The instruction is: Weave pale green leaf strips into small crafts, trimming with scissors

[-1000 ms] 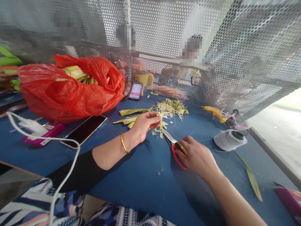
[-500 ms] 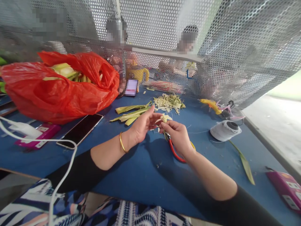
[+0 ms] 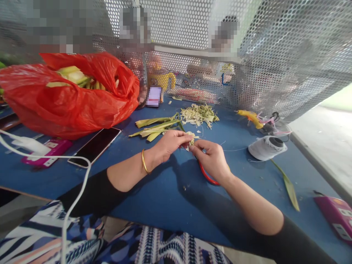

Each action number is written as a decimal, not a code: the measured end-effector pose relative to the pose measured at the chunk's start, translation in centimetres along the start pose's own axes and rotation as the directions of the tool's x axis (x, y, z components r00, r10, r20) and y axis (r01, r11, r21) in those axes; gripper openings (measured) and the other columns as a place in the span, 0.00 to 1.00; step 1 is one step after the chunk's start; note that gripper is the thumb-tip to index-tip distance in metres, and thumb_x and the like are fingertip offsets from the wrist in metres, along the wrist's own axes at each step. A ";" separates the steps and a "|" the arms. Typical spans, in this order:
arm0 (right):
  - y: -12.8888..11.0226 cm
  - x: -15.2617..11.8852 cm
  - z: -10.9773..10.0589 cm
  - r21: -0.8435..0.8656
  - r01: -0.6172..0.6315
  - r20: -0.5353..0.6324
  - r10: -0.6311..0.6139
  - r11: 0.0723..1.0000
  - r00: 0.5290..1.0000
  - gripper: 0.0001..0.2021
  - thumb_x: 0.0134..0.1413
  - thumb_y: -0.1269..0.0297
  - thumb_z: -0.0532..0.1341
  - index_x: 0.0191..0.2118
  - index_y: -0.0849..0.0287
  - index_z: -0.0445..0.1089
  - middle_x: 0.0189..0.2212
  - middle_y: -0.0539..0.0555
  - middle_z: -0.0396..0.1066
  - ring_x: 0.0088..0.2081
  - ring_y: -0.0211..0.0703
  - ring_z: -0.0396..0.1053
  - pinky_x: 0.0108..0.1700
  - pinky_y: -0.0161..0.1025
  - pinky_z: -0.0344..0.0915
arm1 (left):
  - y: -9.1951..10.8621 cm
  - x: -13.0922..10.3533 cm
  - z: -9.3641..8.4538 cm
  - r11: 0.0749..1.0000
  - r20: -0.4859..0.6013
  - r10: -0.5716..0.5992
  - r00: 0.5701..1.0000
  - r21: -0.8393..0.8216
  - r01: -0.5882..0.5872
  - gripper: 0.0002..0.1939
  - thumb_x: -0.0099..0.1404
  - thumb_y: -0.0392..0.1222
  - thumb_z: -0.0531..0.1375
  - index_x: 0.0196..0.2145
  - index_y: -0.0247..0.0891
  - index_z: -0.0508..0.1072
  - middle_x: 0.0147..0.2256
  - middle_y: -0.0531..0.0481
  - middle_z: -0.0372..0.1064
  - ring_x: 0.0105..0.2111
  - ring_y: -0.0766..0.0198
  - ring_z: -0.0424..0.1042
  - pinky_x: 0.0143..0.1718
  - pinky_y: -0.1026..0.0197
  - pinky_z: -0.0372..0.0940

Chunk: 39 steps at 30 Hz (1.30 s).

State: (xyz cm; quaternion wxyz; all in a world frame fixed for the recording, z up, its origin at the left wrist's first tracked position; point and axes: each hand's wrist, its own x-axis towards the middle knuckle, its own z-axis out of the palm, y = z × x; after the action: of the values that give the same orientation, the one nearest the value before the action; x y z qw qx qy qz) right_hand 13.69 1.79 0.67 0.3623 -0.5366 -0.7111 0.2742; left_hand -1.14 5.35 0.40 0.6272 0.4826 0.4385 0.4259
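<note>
Both my hands meet over the middle of the blue table. My left hand [image 3: 169,146] pinches a small folded piece of pale green leaf [image 3: 191,136] between thumb and fingers. From the other side, the fingertips of my right hand [image 3: 213,158] grip the lower end of the same piece. Under my right hand lies a tool with a red handle [image 3: 206,174]; its working end is hidden. Long leaf strips [image 3: 154,126] lie beyond my left hand, beside a heap of pale leaf shreds [image 3: 199,114]. A fine white thread runs from near my right hand toward a thread cone [image 3: 266,148].
A red plastic bag [image 3: 110,106] of leaves stands at left. Near it lie a dark phone [image 3: 95,147] and a magenta power strip [image 3: 55,152] with a white cable. A perforated metal screen [image 3: 178,25] closes the back, with people behind. At right lies a single leaf [image 3: 288,190].
My left hand has turned from an upright open palm to a thumb-and-finger pinch on the leaf piece. My right hand stays close beside it. The view has shifted slightly.
</note>
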 end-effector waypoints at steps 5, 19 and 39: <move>0.4 -0.1 -0.1 -0.126 0.041 -0.013 -0.043 0.991 0.999 0.15 0.54 0.58 0.55 0.20 0.57 0.60 0.20 0.49 0.62 0.26 0.37 0.58 0.31 0.35 0.52 | -0.5 0.2 -0.1 0.999 0.020 -0.025 0.999 -0.033 0.026 0.12 0.53 0.45 0.67 0.20 0.36 0.73 0.21 0.53 0.65 0.23 0.69 0.61 0.30 0.63 0.56; 0.4 -0.3 0.0 -0.271 0.039 -0.006 -0.043 0.962 0.999 0.14 0.59 0.59 0.55 0.25 0.57 0.69 0.22 0.50 0.70 0.25 0.38 0.62 0.30 0.34 0.54 | -0.5 0.1 0.0 0.997 0.006 0.059 0.998 0.043 -0.059 0.16 0.51 0.49 0.68 0.17 0.37 0.71 0.18 0.54 0.63 0.22 0.69 0.60 0.28 0.63 0.57; 3.3 3.3 -4.5 0.064 -0.352 0.527 0.268 0.934 0.806 0.15 0.44 0.50 0.64 0.25 0.59 0.72 0.17 0.48 0.67 0.21 0.38 0.65 0.26 0.35 0.64 | 1.4 1.7 -3.3 0.990 -0.321 0.114 0.940 0.117 -0.080 0.09 0.59 0.42 0.65 0.24 0.37 0.75 0.25 0.49 0.73 0.24 0.67 0.69 0.27 0.66 0.60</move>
State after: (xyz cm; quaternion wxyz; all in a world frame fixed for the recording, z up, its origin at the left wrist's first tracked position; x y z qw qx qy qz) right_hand 18.64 5.90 1.49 0.1526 -0.5231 -0.6598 0.5174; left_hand -3.99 8.02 1.03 0.4985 0.4577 0.5334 0.5074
